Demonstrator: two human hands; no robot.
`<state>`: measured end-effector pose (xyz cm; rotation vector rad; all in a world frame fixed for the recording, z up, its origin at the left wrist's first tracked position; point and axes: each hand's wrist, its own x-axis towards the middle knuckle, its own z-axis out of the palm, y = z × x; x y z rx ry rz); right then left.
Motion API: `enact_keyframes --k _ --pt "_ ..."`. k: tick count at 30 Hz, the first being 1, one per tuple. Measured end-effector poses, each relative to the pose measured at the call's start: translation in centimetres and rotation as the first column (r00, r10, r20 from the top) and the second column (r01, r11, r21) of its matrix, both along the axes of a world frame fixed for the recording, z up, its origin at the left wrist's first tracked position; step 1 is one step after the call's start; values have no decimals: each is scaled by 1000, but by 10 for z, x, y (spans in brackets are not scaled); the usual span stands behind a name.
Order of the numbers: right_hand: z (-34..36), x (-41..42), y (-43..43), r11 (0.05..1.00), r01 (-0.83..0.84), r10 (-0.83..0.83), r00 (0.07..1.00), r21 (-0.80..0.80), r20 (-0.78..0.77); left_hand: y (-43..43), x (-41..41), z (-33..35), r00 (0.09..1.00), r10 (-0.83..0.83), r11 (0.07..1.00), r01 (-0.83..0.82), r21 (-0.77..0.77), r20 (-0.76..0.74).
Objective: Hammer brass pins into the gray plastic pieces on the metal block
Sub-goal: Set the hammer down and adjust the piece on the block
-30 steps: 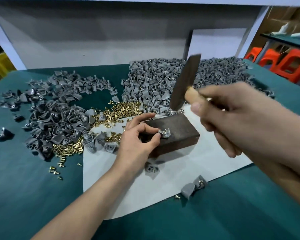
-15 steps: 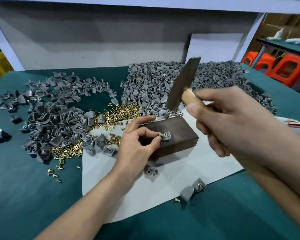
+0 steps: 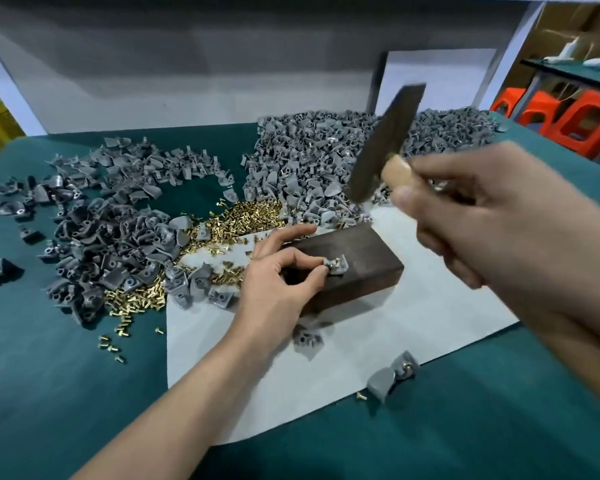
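Crowding the green tabletop (image 3: pixel 49 393), heaps of gray plastic pieces (image 3: pixel 309 168) and loose brass pins (image 3: pixel 243 216) are spread just behind the pale sheet (image 3: pixel 413 327), so anything knocked off the work could be lost among them. The metal block (image 3: pixel 368 251) is laid loose on that sheet and could be shifted by a glancing blow. The hammer (image 3: pixel 385 143) is raised above the block's far end, its wooden handle clenched in the right hand (image 3: pixel 482 230); the head is blurred, so its line cannot be judged. One gray plastic piece (image 3: pixel 338 267) is pinched on the block's top by the left hand (image 3: pixel 278 285). Its fingertips (image 3: pixel 317 276) are pressed against the piece, so a misaimed strike would be taken by them. The brass pin (image 3: pixel 333 262) seated there could be bent or flung aside if struck off-centre
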<state>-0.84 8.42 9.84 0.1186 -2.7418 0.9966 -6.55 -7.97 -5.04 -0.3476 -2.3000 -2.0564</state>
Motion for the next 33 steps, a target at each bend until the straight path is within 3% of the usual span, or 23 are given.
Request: enact_keyframes --k 3,6,8,14,17,19,22,24,27,33 --pt "4 -2 -4 999 -34 34 999 6 0 2 1 1 1000 0 1000 0 10 14" --pt "-19 -2 -14 998 -46 34 976 52 213 1 -1 1 1000 -1 1000 1 -10 -18" --pt "-30 -1 -15 994 -66 41 965 87 260 0 -1 1 997 -7 999 3 -53 -72" --pt "-38 -8 -3 993 -94 78 977 72 199 1 0 -2 998 -8 999 5 -44 -66" --pt "-38 -6 21 977 4 -9 1000 -212 -20 3 -1 0 999 10 1000 -10 -5 -53" --pt "-41 -7 37 858 53 -54 998 -511 12 2 -2 3 1000 9 999 -8 41 -17" --pt "-66 -18 45 557 163 119 955 -815 273 -2 -3 5 1000 -14 995 14 100 0" --pt "-82 -25 46 430 246 195 914 -869 355 -3 -2 6 1000 -24 996 24 91 -5" --pt "-99 -30 49 298 277 249 901 -914 354 -3 -1 6 1000 -24 997 24 75 2" --pt "-117 -34 56 215 292 294 890 -932 347 -4 -1 4 999 -34 996 33 83 13"
